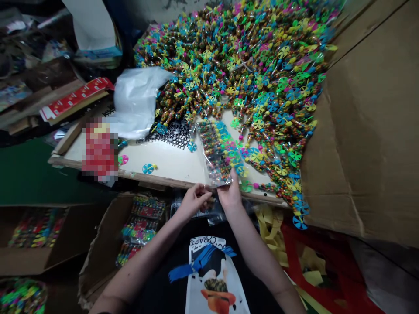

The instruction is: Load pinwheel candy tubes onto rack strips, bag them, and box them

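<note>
A clear plastic bag [216, 152] packed with a row of candy-filled tubes lies tilted at the table's front edge. The tubes have coloured fan tops, which point to the right inside the bag. My right hand [231, 194] grips the bag's near edge, thumb on top and fingers underneath. Beside it on the left, my left hand [196, 199] is closed with thumb and fingertips together, close to the bag's near corner. What the left fingertips pinch, if anything, is too small to make out.
A large heap of loose candy tubes with fan tops [229, 56] covers the table's back and right. A white plastic bag [137, 100] lies left, beside black mesh [175, 133]. Cardboard [369, 122] walls the right side. An open carton [108, 235] of filled packs stands below left.
</note>
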{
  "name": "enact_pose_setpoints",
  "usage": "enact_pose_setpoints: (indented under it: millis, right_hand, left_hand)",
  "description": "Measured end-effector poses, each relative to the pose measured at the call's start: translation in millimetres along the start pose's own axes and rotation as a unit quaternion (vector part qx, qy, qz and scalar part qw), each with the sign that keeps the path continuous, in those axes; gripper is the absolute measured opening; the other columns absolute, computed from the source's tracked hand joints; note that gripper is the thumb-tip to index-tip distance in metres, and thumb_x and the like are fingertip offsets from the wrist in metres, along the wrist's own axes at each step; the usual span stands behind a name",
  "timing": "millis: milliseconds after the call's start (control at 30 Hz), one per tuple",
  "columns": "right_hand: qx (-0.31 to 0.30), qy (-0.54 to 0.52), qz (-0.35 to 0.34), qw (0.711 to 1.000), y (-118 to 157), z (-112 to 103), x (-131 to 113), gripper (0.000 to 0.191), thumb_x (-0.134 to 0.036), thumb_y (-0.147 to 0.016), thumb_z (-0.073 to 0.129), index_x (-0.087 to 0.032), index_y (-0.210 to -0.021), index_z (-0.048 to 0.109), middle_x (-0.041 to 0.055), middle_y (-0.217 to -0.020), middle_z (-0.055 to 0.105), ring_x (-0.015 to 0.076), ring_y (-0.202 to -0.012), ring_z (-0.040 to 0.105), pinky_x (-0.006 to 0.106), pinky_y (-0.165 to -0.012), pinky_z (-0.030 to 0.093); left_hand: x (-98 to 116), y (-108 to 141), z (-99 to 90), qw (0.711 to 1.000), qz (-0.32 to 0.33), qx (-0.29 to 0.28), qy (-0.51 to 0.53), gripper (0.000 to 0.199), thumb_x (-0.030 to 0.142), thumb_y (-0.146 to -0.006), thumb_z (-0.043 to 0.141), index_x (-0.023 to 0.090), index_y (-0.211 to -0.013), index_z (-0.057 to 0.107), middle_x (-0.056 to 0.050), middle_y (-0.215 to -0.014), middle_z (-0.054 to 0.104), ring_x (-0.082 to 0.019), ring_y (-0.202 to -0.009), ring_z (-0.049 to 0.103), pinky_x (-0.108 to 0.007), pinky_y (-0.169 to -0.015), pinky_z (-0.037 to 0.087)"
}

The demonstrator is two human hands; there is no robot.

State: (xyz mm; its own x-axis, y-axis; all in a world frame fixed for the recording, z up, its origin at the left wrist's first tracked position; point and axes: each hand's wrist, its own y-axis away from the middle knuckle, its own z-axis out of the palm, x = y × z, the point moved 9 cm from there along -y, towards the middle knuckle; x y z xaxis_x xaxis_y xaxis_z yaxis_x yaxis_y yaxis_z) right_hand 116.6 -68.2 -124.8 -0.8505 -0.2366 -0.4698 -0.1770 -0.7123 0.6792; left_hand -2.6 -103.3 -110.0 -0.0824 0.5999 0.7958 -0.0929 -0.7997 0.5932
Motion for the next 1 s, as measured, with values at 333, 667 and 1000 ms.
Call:
enact_pose_setpoints:
  millis: [333,667,1000]
  right_hand:
    - [-0.022,0.013,-0.05,0.998,3.9,1.9,1.7,0.043,-0.042,-0.074,0.067,-0.02,-0.11,0.06,0.0018,-0.101,0.069,0.0135,-0.081,0.064,0.026,-0.067,0.053]
    - [-0.027,0.006,-0.027,0.999,2.1,4.1,8.4,0.038,-0.041,-0.074,0.066,-0.019,-0.105,0.061,0.0008,-0.094,0.07,0.0118,-0.069,0.062,0.025,-0.058,0.052]
    - [-0.036,-0.006,-0.049,0.998,7.8,3.7,11.2,0.039,-0.041,-0.069,0.07,-0.018,-0.1,0.062,0.0028,-0.097,0.07,0.0154,-0.085,0.065,0.03,-0.074,0.054]
  left_hand:
    - [8.4,-16.9,1.0,0.997,-0.037,0.014,0.063,0.041,0.043,-0.059,0.078,0.014,-0.065,0.05,-0.001,-0.061,0.064,-0.007,-0.034,0.053,-0.015,-0.03,0.032]
    - [-4.7,-12.3,-13.6,0.983,-0.028,0.087,0.158,0.035,0.022,-0.052,0.08,0.015,-0.066,0.048,0.003,-0.05,0.06,-0.009,-0.044,0.058,-0.016,-0.045,0.044]
    - [24.2,9.3,-3.9,0.947,0.253,0.159,-0.115,0.049,0.019,-0.083,0.046,0.021,-0.132,0.04,0.002,-0.075,0.057,-0.01,-0.065,0.056,-0.023,-0.067,0.048]
